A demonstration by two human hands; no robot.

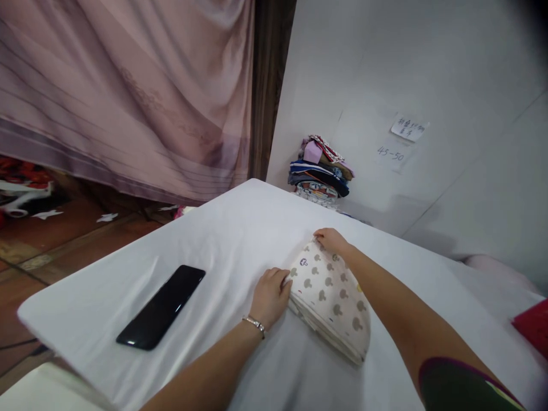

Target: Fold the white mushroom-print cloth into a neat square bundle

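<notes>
A folded white cloth [331,291] printed with grey-brown mushroom shapes lies on the white-covered table [222,240], its layers showing along the near edge. My left hand [272,294], with a bracelet [255,325] at the wrist, pinches the cloth's left corner between thumb and fingers. At the cloth's far corner, my right hand [333,240] grips the edge with bent fingers. The right forearm passes over the cloth's right side and hides part of it. What garment or item the cloth is, I cannot tell.
A black phone-like slab [161,308] lies on the table's left part. Behind the far edge, a pile of folded clothes [320,168] stands against the white wall [385,68]. A pink curtain [141,97] hangs at left. Something red [533,325] sits at the right edge.
</notes>
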